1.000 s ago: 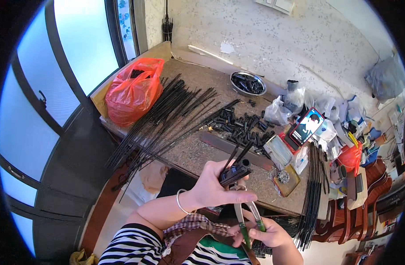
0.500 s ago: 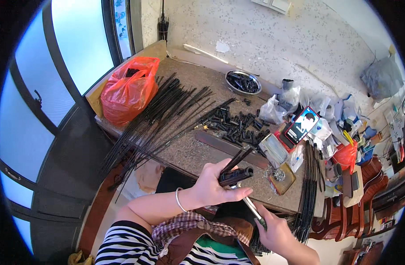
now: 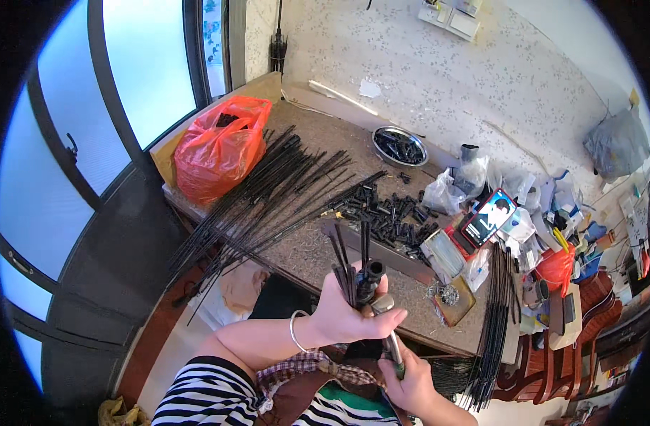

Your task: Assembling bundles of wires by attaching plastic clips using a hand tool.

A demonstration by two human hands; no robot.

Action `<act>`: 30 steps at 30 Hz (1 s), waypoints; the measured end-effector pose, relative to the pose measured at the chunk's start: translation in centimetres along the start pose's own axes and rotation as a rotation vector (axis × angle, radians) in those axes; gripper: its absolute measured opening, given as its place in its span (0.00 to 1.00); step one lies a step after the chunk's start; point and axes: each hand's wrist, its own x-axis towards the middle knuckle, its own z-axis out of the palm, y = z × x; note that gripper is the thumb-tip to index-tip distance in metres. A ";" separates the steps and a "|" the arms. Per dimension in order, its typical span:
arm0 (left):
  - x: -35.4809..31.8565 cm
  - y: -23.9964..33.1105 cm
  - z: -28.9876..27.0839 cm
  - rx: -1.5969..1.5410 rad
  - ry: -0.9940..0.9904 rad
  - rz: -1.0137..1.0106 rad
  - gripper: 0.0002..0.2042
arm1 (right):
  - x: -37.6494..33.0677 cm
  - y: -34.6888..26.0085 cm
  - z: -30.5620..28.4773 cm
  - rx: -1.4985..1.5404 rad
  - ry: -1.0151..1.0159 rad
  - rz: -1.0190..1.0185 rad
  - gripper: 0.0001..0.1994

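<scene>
My left hand [image 3: 350, 309], with a silver bangle at the wrist, is closed around several thin black rods [image 3: 342, 263]. A short black tube [image 3: 368, 279] with an open round end is in the same grip, its mouth facing up. My right hand [image 3: 410, 383] grips a hammer [image 3: 392, 341] with a silver shaft and a bit of green at the grip. The hammer's metal head [image 3: 383, 304] lies right beside the tube, by my left thumb. I cannot tell whether it touches the tube. The lower ends of the rods are hidden by my hand.
Short black tubes [image 3: 389, 216] are heaped on the table [image 3: 296, 273], with more in a metal bowl [image 3: 399, 147]. Long black rods [image 3: 247, 202] overhang its left edge near a red plastic bag [image 3: 222, 153]. A phone [image 3: 489, 221], clear bags and another rod bundle [image 3: 492, 319] are at right.
The rods and tube have turned more upright in my left hand. My right hand has moved left, and the hammer head now shows beside the tube. The whole view has shifted slightly.
</scene>
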 end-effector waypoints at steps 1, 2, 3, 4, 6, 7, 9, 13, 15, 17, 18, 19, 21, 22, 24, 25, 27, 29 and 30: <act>0.0 0.1 0.2 0.003 0.012 -0.013 0.12 | -0.2 -0.1 0.1 -0.002 0.004 0.000 0.19; 0.0 0.3 0.3 0.003 0.002 -0.038 0.12 | -0.4 -0.1 0.1 0.020 -0.026 0.089 0.18; 0.1 0.3 0.3 0.005 -0.001 -0.034 0.12 | -0.6 -0.2 0.1 0.042 -0.055 0.173 0.17; 0.4 0.3 0.3 -0.001 -0.061 -0.032 0.13 | -0.5 -0.1 -0.1 0.065 -0.013 0.171 0.13; 0.8 0.4 -0.1 -0.044 -0.138 -0.016 0.13 | 0.4 0.4 -1.7 0.018 -0.071 0.104 0.10; 1.0 0.5 -0.3 -0.048 -0.145 -0.013 0.13 | 0.5 1.1 -2.3 0.050 -0.127 0.158 0.09; 1.2 1.2 -0.4 -0.223 -0.206 -0.135 0.13 | -0.1 3.8 -3.1 0.037 0.030 0.329 0.14; 0.8 0.8 -0.8 -0.130 -0.313 -0.070 0.12 | -0.3 7.1 -3.4 -0.381 0.113 0.358 0.14; 0.2 0.5 -0.7 -0.176 -0.369 -0.054 0.10 | -0.7 8.5 -3.0 -0.638 0.137 0.402 0.16; 0.0 0.3 0.1 0.036 -0.289 -0.028 0.07 | -1.1 10.0 -3.2 -0.712 0.134 0.430 0.18; -0.1 0.2 0.4 0.079 -0.284 -0.040 0.07 | -1.4 10.7 -3.4 -0.742 0.150 0.421 0.17; -0.1 0.1 0.5 0.130 -0.264 -0.049 0.08 | -1.4 11.4 -3.6 -0.734 0.168 0.438 0.17; 0.1 1.2 1.2 0.158 -0.254 -0.106 0.08 | -1.4 12.4 -4.2 -0.817 0.177 0.370 0.17; 0.4 1.1 1.3 0.128 -0.301 -0.107 0.08 | -1.5 12.5 -4.6 -0.841 0.149 0.410 0.18; 0.9 0.3 0.9 0.048 -0.354 -0.129 0.09 | -2.0 13.1 -5.1 -0.836 0.178 0.412 0.18; 1.3 0.2 0.6 -0.015 -0.331 -0.082 0.11 | -2.2 13.4 -5.3 -0.839 0.196 0.391 0.19; 2.8 1.3 -0.1 -0.478 -0.390 -0.027 0.11 | -2.3 14.0 -5.3 -0.823 0.171 0.419 0.21; 4.0 2.3 -2.2 -0.776 -0.054 -0.045 0.12 | -2.6 15.1 -5.1 -0.884 0.238 0.319 0.21; 4.7 3.6 -2.0 -0.728 -0.162 0.189 0.12 | -2.8 15.7 -5.2 -0.882 0.224 0.323 0.21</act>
